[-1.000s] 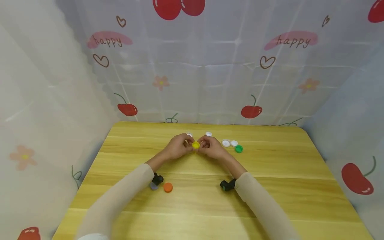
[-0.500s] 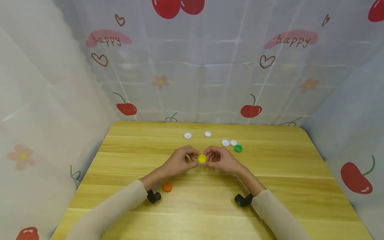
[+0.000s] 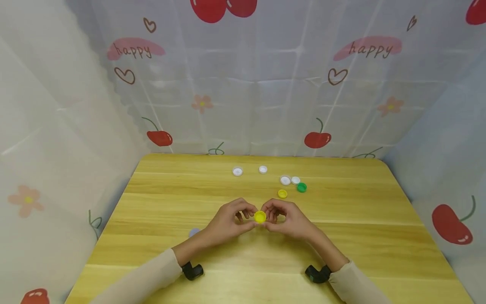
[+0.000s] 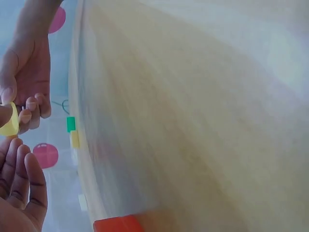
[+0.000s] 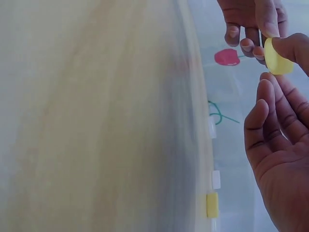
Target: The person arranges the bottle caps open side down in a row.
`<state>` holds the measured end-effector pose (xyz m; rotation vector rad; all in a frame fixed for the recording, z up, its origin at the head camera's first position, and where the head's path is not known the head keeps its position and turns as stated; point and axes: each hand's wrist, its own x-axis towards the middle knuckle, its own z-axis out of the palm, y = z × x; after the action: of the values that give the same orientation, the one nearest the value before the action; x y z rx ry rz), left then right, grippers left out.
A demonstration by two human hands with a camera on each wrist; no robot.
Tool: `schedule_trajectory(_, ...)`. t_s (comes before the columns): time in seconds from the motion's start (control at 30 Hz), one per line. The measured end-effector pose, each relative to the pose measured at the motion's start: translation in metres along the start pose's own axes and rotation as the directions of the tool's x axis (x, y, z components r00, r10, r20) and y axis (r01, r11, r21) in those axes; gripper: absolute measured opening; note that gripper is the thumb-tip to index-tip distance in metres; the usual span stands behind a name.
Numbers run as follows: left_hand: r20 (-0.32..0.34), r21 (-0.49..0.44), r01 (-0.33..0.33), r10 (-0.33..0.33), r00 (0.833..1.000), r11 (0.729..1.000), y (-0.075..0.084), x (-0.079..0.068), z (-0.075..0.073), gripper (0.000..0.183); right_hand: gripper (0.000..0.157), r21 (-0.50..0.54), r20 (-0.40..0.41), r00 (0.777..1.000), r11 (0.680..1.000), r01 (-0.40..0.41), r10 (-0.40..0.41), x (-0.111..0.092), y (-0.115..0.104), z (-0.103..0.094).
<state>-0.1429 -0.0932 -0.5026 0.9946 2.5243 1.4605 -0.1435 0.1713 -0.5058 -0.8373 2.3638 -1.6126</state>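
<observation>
A yellow bottle cap [image 3: 260, 217], hollow side up in the head view, is held between both hands above the table. My left hand [image 3: 233, 219] pinches its left side with thumb and fingertips. On the opposite side my right hand [image 3: 290, 219] pinches it likewise. The right wrist view shows both thumbs on the yellow cap [image 5: 278, 58], the other fingers loosely bent below. A second yellow cap [image 3: 282, 194] lies beyond the right hand, near a green cap [image 3: 301, 187].
White caps [image 3: 285, 180] lie by the green one, with two more [image 3: 237, 171] farther back. A pale purple disc [image 3: 194, 232] shows beside the left forearm. The left wrist view catches an orange cap [image 4: 118, 224] on the wooden table [image 3: 171, 185]. Printed curtains [image 3: 243, 105] surround it.
Both hands have come nearer the person with the held yellow cap. The second yellow cap has come into view behind them. The left arm now covers the orange cap in the head view.
</observation>
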Motion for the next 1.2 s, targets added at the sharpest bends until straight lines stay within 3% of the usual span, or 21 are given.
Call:
schedule_trajectory(0.1, 0.033, -0.088, 0.048, -0.045, 0.998, 0.995, -0.002, 0.000, -0.001, 0.027, 0.028, -0.003, -0.021, 0.999, 1.000, 0.029, -0.030, -0.002, 0.001, 0.002)
schedule_trajectory(0.2, 0.098, -0.247, 0.155, -0.135, 0.986, 0.956, -0.006, 0.004, -0.004, 0.024, 0.028, -0.008, -0.039, 0.997, 0.997, 0.071, -0.071, -0.002, 0.001, 0.002)
schedule_trajectory(0.3, 0.179, -0.382, 0.290, -0.238, 0.955, 0.877, -0.007, 0.009, -0.008, 0.025, 0.028, -0.020, -0.041, 0.995, 0.996, 0.092, -0.093, -0.002, 0.001, 0.002)
schedule_trajectory(0.47, 0.301, -0.447, 0.471, -0.367, 0.880, 0.761, -0.006, 0.013, -0.014, 0.029, 0.032, -0.050, -0.032, 0.995, 0.994, 0.095, -0.097, -0.001, 0.000, 0.002)
schedule_trajectory(0.57, 0.353, -0.464, 0.525, -0.394, 0.848, 0.714, -0.009, 0.014, -0.014, 0.027, 0.033, -0.070, -0.025, 0.992, 0.990, 0.120, -0.122, 0.000, 0.000, 0.004)
schedule_trajectory(0.63, 0.381, -0.468, 0.543, -0.395, 0.836, 0.698, -0.012, 0.013, -0.015, 0.024, 0.032, -0.081, -0.016, 0.990, 0.987, 0.139, -0.141, 0.001, 0.001, 0.006)
schedule_trajectory(0.8, 0.428, -0.458, 0.553, -0.373, 0.823, 0.696, -0.018, 0.011, -0.017, 0.021, 0.032, -0.099, 0.004, 0.984, 0.979, 0.176, -0.176, 0.001, 0.003, 0.010)
schedule_trajectory(1.07, 0.440, -0.448, 0.526, -0.334, 0.834, 0.723, -0.018, 0.007, -0.020, 0.024, 0.034, -0.095, 0.034, 0.990, 0.986, 0.138, -0.136, 0.001, -0.001, 0.012)
schedule_trajectory(1.13, 0.421, -0.432, 0.501, -0.324, 0.847, 0.750, -0.018, 0.006, -0.020, 0.024, 0.034, -0.095, 0.045, 0.992, 0.988, 0.123, -0.119, 0.000, -0.002, 0.013)
schedule_trajectory(1.2, 0.383, -0.384, 0.448, -0.302, 0.873, 0.807, -0.016, 0.005, -0.021, 0.022, 0.034, -0.104, 0.056, 0.993, 0.988, 0.113, -0.108, 0.000, -0.002, 0.013)
